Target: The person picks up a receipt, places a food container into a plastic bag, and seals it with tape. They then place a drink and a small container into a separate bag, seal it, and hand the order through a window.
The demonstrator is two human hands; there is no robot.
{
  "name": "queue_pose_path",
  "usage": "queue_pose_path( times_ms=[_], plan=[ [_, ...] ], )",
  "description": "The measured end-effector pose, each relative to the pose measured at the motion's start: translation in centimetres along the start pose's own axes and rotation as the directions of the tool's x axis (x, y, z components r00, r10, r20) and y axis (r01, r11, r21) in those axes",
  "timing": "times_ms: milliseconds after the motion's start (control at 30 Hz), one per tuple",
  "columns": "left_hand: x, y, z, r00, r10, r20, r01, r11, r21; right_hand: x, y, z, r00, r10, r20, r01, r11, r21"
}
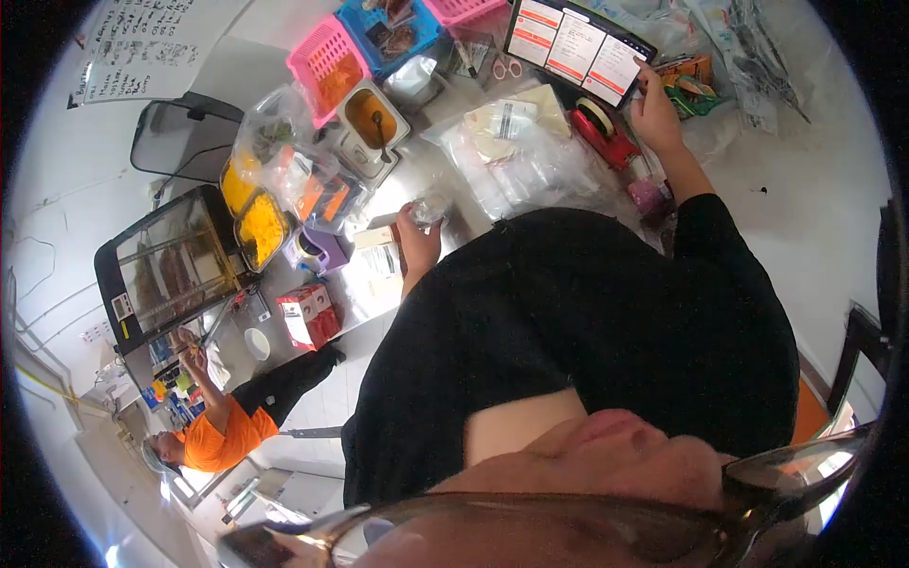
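My left hand [419,239] is low at the counter's near edge, its fingers closed round a small clear plastic cup [432,208]. A light cardboard box [379,254] stands just left of that hand. My right hand [655,112] reaches up to a tablet [579,47] showing white panels with orange bars. Its index finger is stretched out and touches the lower right part of the screen; the hand holds nothing. Below the tablet lies a red tape dispenser [602,134]. Between my hands is a pile of clear plastic bags [521,161].
Pink basket [327,59], blue basket [386,36] and a metal pan of brown sauce [375,115] stand at the back. Trays of yellow food [261,227] sit by a glass display case [170,260]. Scissors [507,68] lie near the tablet. A co-worker in orange [227,437] stands at left.
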State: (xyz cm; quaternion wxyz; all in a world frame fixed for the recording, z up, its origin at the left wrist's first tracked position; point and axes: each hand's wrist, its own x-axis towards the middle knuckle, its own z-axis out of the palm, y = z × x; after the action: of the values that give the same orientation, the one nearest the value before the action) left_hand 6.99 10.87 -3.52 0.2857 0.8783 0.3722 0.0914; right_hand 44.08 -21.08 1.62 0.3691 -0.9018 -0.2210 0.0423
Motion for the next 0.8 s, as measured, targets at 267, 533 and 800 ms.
queue_pose_path(
  times_ms=[267, 533, 800],
  plan=[
    [0.1, -1.0, 0.7, 0.999, -0.031, 0.017, 0.033, 0.995, -0.091, -0.4, 0.2, 0.1, 0.998, -0.014, 0.069, 0.015, 1.0, -0.018],
    [0.2, 0.4, 0.0, 0.998, -0.058, 0.029, 0.059, 0.998, -0.031, 0.5, 2.9, 1.4, 0.954, -0.249, -0.168, 0.257, 0.966, 0.026],
    [0.1, -0.9, 0.7, 0.998, -0.052, 0.023, 0.054, 0.99, -0.133, -0.1, 1.7, 0.8, 0.983, -0.046, 0.179, 0.051, 0.998, -0.022]
  ],
)
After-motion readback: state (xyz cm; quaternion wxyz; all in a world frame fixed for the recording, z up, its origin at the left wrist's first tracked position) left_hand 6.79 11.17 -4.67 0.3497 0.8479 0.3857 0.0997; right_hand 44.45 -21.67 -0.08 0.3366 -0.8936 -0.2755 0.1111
